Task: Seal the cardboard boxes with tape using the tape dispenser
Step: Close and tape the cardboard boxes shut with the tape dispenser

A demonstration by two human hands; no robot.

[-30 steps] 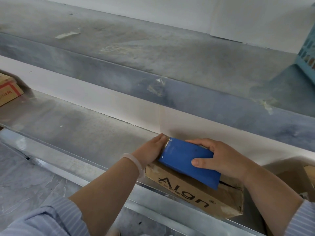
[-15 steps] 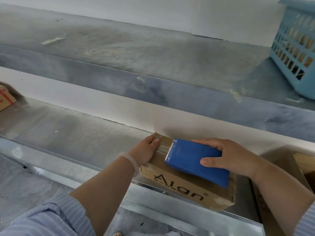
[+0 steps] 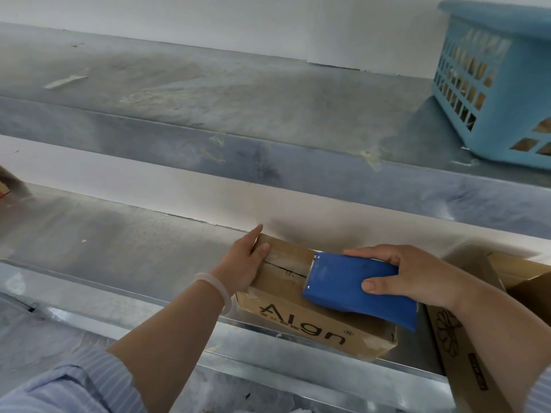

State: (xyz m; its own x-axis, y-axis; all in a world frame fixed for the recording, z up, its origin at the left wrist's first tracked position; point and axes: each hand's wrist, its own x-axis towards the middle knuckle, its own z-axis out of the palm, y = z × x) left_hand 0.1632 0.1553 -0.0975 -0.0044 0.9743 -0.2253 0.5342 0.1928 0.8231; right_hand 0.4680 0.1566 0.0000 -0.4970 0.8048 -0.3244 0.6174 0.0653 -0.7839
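Observation:
A small cardboard box [image 3: 310, 326] printed "Algn" lies on the lower metal shelf [image 3: 119, 257]. My right hand [image 3: 414, 278] grips a blue tape dispenser [image 3: 354, 290] that lies flat on the box's top, its toothed edge pointing left. A strip of clear tape [image 3: 286, 263] covers the box's centre seam left of the dispenser. My left hand [image 3: 246, 262] holds the box's left end, thumb on top and fingers down the side.
A light blue plastic basket [image 3: 501, 84] stands on the upper shelf [image 3: 268, 93] at the right. A bigger open cardboard box [image 3: 465, 347] sits right of the small one. Another box's corner [image 3: 4, 186] shows at the far left edge.
My right hand has drawn the dispenser rightward along the box's top, leaving tape over the seam. My left hand has stayed at the box's left end.

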